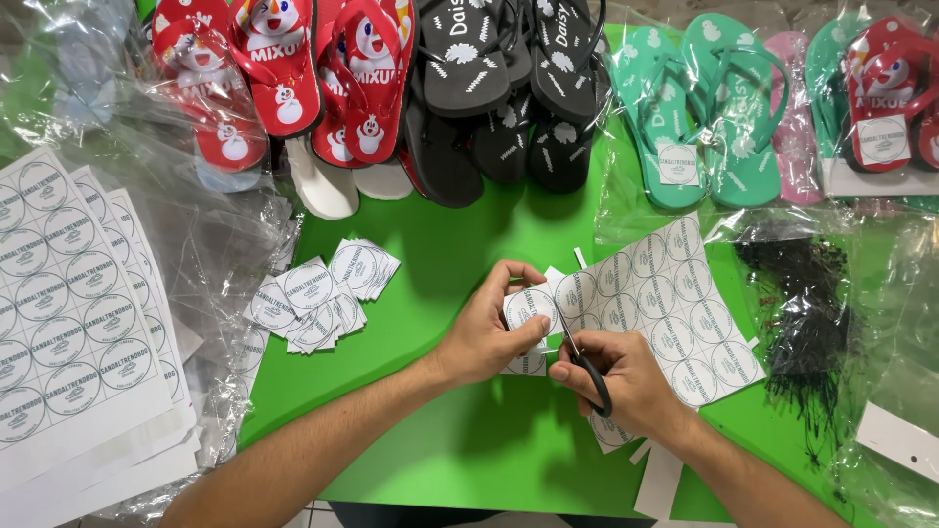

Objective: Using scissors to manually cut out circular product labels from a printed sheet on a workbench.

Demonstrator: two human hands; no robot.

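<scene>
Cutting round labels out of a printed sheet, over the green tabletop (460, 460).

Left hand (484, 332) pinching one round label (529, 305) at the sheet's edge; right hand (626, 381) clenched around black-handled scissors (584, 362), blades at that label. Label sheet (665, 303) lying flat just beside both hands. Pile of cut labels (318, 293) off to the left, flip-flops (469, 88) lined along the far edge.
</scene>
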